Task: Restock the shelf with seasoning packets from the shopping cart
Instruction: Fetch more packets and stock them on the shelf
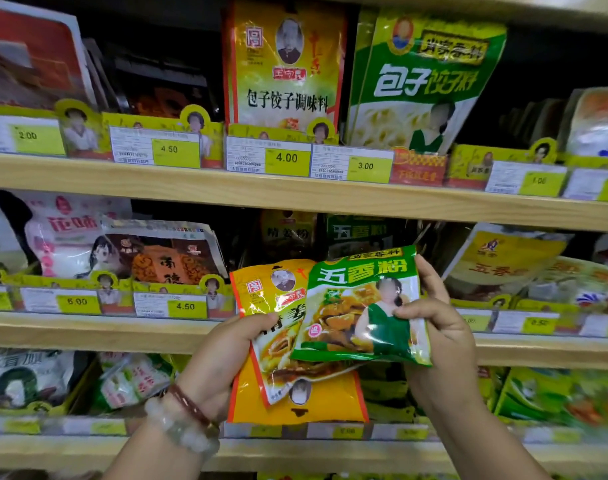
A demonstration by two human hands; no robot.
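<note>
I hold two seasoning packets in front of the middle shelf (295,327). My left hand (222,358) grips a yellow-orange packet (271,306) by its left side, thumb on its front. My right hand (441,327) pinches a green five-spice packet (361,306) at its right edge, and this packet overlaps the yellow one. Behind them, in the dark shelf slot, stand a matching yellow packet (287,233) and a matching green packet (358,233). The shopping cart is out of view.
Upper shelf (295,192) carries large yellow (285,64) and green (423,81) dumpling-seasoning packets behind price tags. Pink and brown packets (122,251) stand at left, yellow ones (503,261) at right. The lower shelf holds an orange packet (295,403) and green bags (555,396).
</note>
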